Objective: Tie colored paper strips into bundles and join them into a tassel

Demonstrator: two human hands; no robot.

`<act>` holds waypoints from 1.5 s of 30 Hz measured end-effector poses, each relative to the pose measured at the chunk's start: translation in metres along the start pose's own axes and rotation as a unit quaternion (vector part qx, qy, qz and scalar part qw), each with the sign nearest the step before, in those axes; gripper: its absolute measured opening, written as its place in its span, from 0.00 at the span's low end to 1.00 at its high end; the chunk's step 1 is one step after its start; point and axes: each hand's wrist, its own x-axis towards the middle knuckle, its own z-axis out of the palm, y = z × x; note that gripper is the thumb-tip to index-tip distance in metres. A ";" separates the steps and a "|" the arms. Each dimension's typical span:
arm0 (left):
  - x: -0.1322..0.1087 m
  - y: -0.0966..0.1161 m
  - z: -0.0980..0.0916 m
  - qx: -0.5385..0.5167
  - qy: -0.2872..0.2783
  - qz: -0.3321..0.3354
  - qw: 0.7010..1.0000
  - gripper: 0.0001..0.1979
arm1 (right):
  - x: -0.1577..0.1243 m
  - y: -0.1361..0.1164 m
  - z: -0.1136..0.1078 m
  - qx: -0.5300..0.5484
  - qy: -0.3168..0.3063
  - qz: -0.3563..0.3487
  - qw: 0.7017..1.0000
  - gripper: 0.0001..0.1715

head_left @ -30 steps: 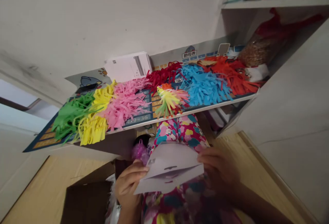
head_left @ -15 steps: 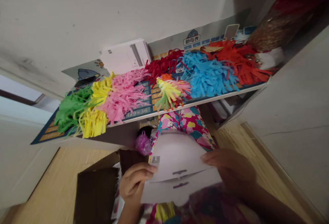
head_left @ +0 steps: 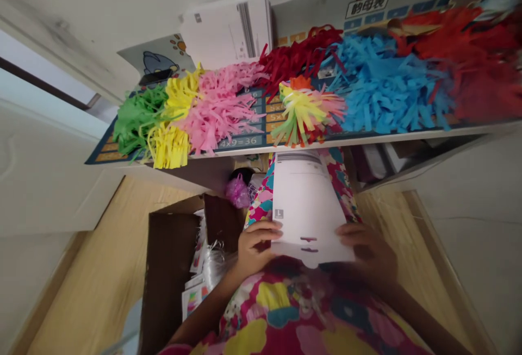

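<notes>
A white printed card with two dark hanger slots near its lower edge lies over my lap. My left hand pinches its left edge, and my right hand grips the right edge. Beyond the card, on the shelf, sits a small multicoloured tissue tassel bundle. Around it are pink tassels, yellow tassels, green tassels, dark red tassels, blue tassels and red tassels.
A stack of white cards leans on the wall at the back of the shelf. Down to the left, an open cardboard box holds printed packets and a clear strand bundle. Behind it is a purple plastic bag.
The card, bent with a gap near its slots before, now lies flatter with its far end reaching the shelf edge. The view has shifted, bringing the box more into sight.
</notes>
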 end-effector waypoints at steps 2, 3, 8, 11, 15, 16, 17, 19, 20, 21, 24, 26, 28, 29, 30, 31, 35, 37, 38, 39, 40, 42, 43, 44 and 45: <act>-0.006 -0.003 0.002 0.003 0.008 -0.028 1.000 0.15 | -0.004 0.003 0.005 -0.013 0.017 0.036 0.999 0.09; -0.008 -0.005 0.004 0.008 0.014 -0.044 0.999 0.14 | -0.006 0.005 0.008 -0.022 0.028 0.057 0.998 0.10; -0.017 -0.017 0.019 0.025 0.047 -0.108 0.993 0.11 | -0.015 0.016 0.026 -0.053 0.068 0.123 0.989 0.17; -0.023 -0.023 0.028 0.035 0.073 -0.150 0.985 0.11 | -0.019 0.019 0.031 -0.094 0.086 0.150 0.980 0.17; -0.028 -0.027 0.035 0.044 0.087 -0.196 0.976 0.10 | -0.016 0.019 0.034 -0.118 0.069 0.263 0.955 0.22; -0.028 -0.028 0.036 0.044 0.086 -0.202 0.975 0.11 | -0.013 0.019 0.035 -0.118 0.056 0.305 0.943 0.24; -0.028 -0.029 0.037 0.043 0.082 -0.206 0.974 0.11 | -0.011 0.018 0.036 -0.116 0.041 0.347 0.930 0.26; -0.027 -0.029 0.038 0.041 0.073 -0.208 0.974 0.11 | -0.005 0.017 0.037 -0.113 0.016 0.408 0.906 0.28; -0.026 -0.030 0.038 0.040 0.066 -0.208 0.975 0.12 | -0.003 0.016 0.037 -0.106 0.003 0.425 0.899 0.27; -0.025 -0.029 0.039 0.038 0.059 -0.206 0.976 0.12 | -0.001 0.015 0.038 -0.095 -0.011 0.434 0.896 0.26; -0.022 -0.029 0.040 0.037 0.038 -0.201 0.978 0.13 | 0.003 0.013 0.038 -0.068 -0.053 0.444 0.892 0.22; -0.022 -0.029 0.042 0.041 0.032 -0.201 0.978 0.13 | 0.004 0.012 0.039 -0.076 -0.072 0.457 0.883 0.22; -0.023 -0.030 0.044 0.051 0.032 -0.202 0.977 0.13 | 0.005 0.011 0.040 -0.093 -0.078 0.467 0.876 0.24; -0.024 -0.031 0.044 0.058 0.034 -0.205 0.977 0.13 | 0.005 0.011 0.040 -0.099 -0.075 0.469 0.875 0.25; -0.025 -0.031 0.045 0.065 0.038 -0.208 0.975 0.13 | 0.006 0.011 0.041 -0.102 -0.071 0.470 0.874 0.26; -0.026 -0.032 0.046 0.073 0.042 -0.212 0.974 0.12 | 0.006 0.012 0.041 -0.104 -0.066 0.470 0.874 0.27; -0.027 -0.034 0.048 0.086 0.038 -0.218 0.971 0.08 | 0.007 0.014 0.043 -0.099 -0.071 0.474 0.872 0.31; -0.025 -0.035 0.049 0.085 0.026 -0.215 0.973 0.10 | 0.007 0.016 0.043 -0.090 -0.083 0.478 0.870 0.33; -0.024 -0.035 0.049 0.085 0.023 -0.215 0.973 0.13 | 0.007 0.016 0.043 -0.087 -0.088 0.480 0.868 0.33; -0.023 -0.035 0.049 0.087 0.021 -0.216 0.972 0.14 | 0.006 0.016 0.043 -0.086 -0.091 0.482 0.867 0.34; -0.023 -0.035 0.050 0.091 0.021 -0.218 0.971 0.15 | 0.006 0.016 0.043 -0.087 -0.092 0.483 0.866 0.34; -0.022 -0.035 0.050 0.098 0.022 -0.226 0.969 0.16 | 0.007 0.016 0.043 -0.091 -0.098 0.485 0.864 0.33; -0.021 -0.035 0.051 0.101 0.024 -0.232 0.967 0.15 | 0.008 0.015 0.044 -0.095 -0.101 0.487 0.862 0.32; -0.021 -0.034 0.051 0.106 0.027 -0.238 0.965 0.15 | 0.009 0.016 0.044 -0.101 -0.104 0.489 0.860 0.32; -0.021 -0.034 0.052 0.110 0.030 -0.247 0.962 0.14 | 0.009 0.016 0.045 -0.108 -0.105 0.489 0.859 0.32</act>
